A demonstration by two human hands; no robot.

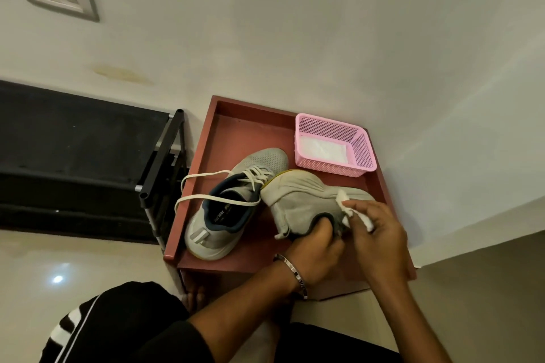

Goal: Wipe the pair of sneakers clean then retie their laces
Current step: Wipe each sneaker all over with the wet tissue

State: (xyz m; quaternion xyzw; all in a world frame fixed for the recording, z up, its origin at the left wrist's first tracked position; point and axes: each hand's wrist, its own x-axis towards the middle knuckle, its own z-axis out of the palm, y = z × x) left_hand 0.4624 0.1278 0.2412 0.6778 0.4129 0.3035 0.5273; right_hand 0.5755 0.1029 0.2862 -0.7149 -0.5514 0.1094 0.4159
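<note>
Right hand (380, 233) pinches a crumpled white wipe (351, 209) against the side of a pale grey fabric sneaker (303, 200) tipped on its side.

Left hand (315, 247), a metal bangle (292, 274) at its wrist, curls its fingers into that sneaker's dark collar, holding it above the reddish-brown wooden tray (236, 132). Its mate, a grey mesh sneaker (230, 206), stands upright just beside it, white laces (203, 188) loose over the tray's left rim. Behind them sits a pink perforated plastic basket (333, 144).

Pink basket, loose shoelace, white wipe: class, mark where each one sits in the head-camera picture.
pink basket (364, 153): head view, on its right mesh wall.
loose shoelace (203, 175): head view, on the upper strand hanging past the tray edge.
white wipe (342, 196): head view, on the bunched end against the sneaker.
</note>
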